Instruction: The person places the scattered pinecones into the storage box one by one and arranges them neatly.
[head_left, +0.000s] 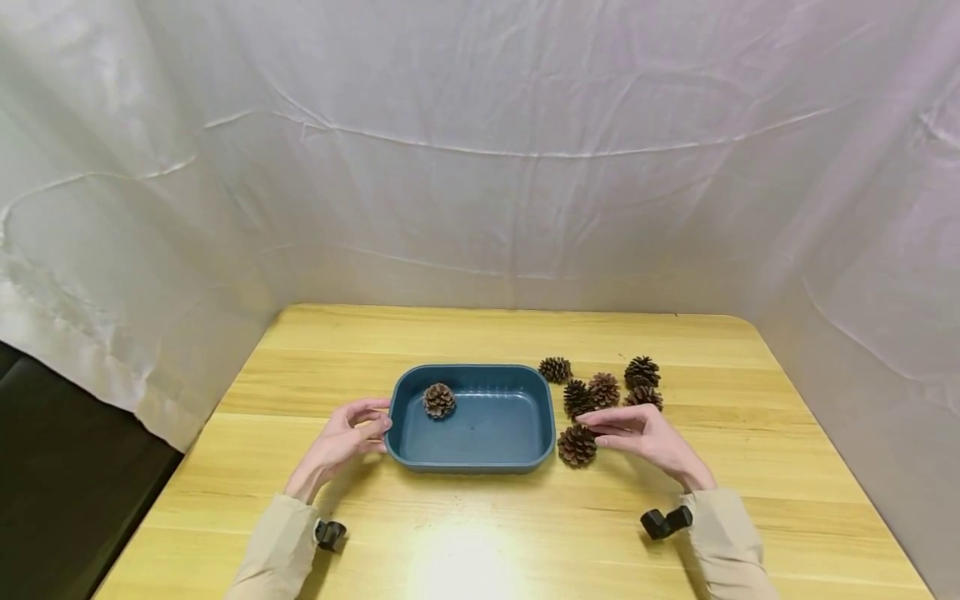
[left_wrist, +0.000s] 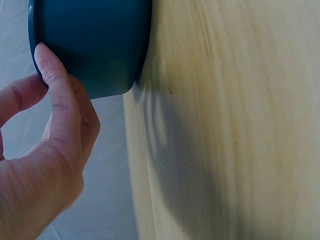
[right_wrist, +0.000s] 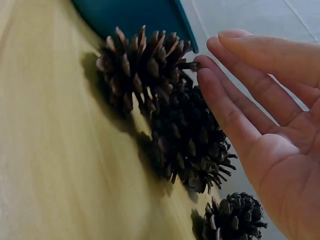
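A blue rectangular tray (head_left: 480, 437) with raised walls stands mid-table, and one brown pine cone (head_left: 438, 401) lies inside toward its left. My left hand (head_left: 341, 437) pinches the tray's left wall, thumb on one side and fingers on the other; the left wrist view shows this grip on the rim (left_wrist: 31, 30). Right of the tray, on the table, sits a front pine cone (head_left: 576, 447). Over its right side reaches my right hand (head_left: 652, 437), with fingers extended and not curled round it. The right wrist view shows these fingertips (right_wrist: 207, 80) close beside the spiky scales.
Behind the front cone, several more pine cones sit grouped: a dark cone (head_left: 577, 399), a lighter cone (head_left: 603, 389), one near the tray's back corner (head_left: 555, 370), and two farther right (head_left: 642, 372). A pale curtain (head_left: 510, 208) hangs around the wooden table (head_left: 360, 533).
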